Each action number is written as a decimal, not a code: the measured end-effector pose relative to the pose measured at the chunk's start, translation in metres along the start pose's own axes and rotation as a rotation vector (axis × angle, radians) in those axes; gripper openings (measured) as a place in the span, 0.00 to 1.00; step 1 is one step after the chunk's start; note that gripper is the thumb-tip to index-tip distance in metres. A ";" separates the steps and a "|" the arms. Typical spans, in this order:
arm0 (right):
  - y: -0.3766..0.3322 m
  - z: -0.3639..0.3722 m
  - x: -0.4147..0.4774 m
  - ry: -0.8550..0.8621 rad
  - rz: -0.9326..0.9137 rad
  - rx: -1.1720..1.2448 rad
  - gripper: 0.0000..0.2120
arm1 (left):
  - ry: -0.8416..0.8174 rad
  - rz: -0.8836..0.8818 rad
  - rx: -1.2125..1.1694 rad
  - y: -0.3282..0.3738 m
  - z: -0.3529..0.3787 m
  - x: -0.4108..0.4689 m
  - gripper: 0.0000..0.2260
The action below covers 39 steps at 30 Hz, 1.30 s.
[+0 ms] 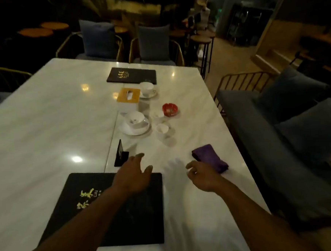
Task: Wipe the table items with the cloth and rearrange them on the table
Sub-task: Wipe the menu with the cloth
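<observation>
A folded purple cloth (209, 157) lies on the white marble table (42, 125) near its right edge. My right hand (201, 175) hovers just left of the cloth with loosely curled fingers, holding nothing. My left hand (133, 173) reaches forward with straight fingers over the top edge of a black menu (128, 217). Just beyond it stands a small black sign holder (120, 153). Further back sit a cup on a saucer (135, 120), two small white cups (162, 128), a red ashtray (170, 109), a yellow-topped tissue box (128, 97), another cup and saucer (147, 89) and a second black menu (131, 75).
Grey cushioned chairs (154, 41) stand at the table's far side. A grey sofa with cushions (298, 118) runs along the right. Round wooden stools (201, 39) stand behind. The room is dim.
</observation>
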State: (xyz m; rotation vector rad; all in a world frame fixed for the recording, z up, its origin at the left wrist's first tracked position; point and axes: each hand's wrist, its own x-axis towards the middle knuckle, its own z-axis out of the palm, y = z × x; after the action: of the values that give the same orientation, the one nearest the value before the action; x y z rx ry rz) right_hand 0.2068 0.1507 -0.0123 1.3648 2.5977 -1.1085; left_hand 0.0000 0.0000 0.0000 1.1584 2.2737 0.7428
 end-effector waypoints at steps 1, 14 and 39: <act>0.014 0.005 0.001 -0.027 0.010 -0.015 0.14 | -0.044 -0.037 -0.006 0.001 0.012 0.000 0.29; 0.160 -0.020 0.113 -0.003 0.070 -0.112 0.18 | -0.150 -0.230 -0.005 0.064 0.155 0.063 0.31; 0.155 -0.008 0.203 -0.039 -0.022 -0.001 0.07 | 0.212 -0.719 -0.299 0.014 0.163 0.028 0.18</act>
State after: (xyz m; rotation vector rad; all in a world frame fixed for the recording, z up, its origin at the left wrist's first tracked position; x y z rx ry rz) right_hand 0.1948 0.3588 -0.1601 1.3047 2.5921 -1.1238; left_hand 0.0959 0.0712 -0.1160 0.0955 2.3914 0.8806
